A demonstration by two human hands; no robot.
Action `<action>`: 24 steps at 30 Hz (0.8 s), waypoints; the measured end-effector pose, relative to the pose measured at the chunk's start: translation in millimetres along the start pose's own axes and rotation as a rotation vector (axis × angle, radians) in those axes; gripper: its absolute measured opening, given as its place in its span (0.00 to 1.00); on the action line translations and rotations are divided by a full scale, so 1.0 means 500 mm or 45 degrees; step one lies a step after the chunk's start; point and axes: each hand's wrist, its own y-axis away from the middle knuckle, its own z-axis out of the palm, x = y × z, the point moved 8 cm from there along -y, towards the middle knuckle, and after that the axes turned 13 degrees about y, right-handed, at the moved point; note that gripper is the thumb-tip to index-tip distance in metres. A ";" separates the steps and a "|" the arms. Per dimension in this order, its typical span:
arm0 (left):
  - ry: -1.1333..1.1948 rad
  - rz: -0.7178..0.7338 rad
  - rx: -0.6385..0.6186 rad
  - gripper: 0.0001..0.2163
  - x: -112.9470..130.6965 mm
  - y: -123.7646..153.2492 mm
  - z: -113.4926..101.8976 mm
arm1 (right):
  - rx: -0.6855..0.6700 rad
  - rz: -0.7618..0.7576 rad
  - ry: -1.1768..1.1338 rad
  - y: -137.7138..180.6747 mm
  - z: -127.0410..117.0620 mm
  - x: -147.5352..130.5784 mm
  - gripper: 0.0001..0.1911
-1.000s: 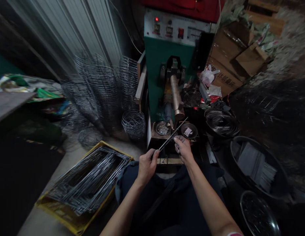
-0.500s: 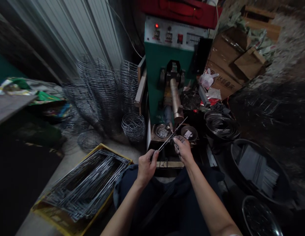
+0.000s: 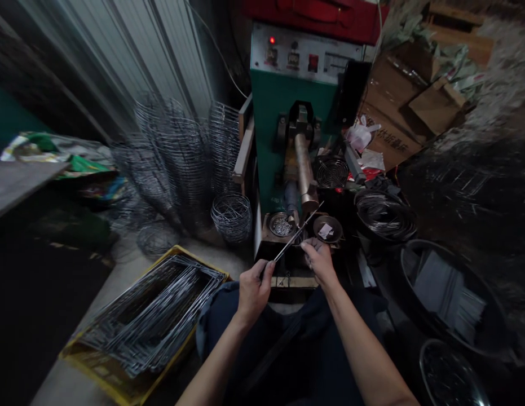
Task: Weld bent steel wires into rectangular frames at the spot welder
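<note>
Wire rod [image 3: 294, 237] slants up from your left hand [image 3: 254, 287], whose fingers are closed on its lower end, and past your right hand [image 3: 319, 259], which pinches it further up. Its tip lies in front of the brass cylinder [image 3: 304, 172], between a dish of metal bits [image 3: 281, 224] and a second dish [image 3: 327, 228]. Wire coils [image 3: 384, 214] sit to your right and a yellow crate [image 3: 110, 376] of wire frames to your left.

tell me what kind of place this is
Probably a small wire-goods workshop: a green machine with a grey control panel, stacks of round silver wire baskets, and a yellow crate of bent wire frames. Left hand and right hand hold a thin metal rod.
</note>
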 end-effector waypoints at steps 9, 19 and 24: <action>0.007 0.006 0.027 0.15 0.003 0.016 0.010 | 0.017 0.011 -0.104 0.002 0.014 -0.005 0.14; 0.001 0.004 0.053 0.16 0.007 0.002 0.006 | 0.017 0.044 -0.181 -0.002 0.016 -0.018 0.16; 0.028 0.000 0.052 0.15 0.005 -0.002 0.007 | 0.010 0.019 -0.200 -0.008 0.018 -0.020 0.16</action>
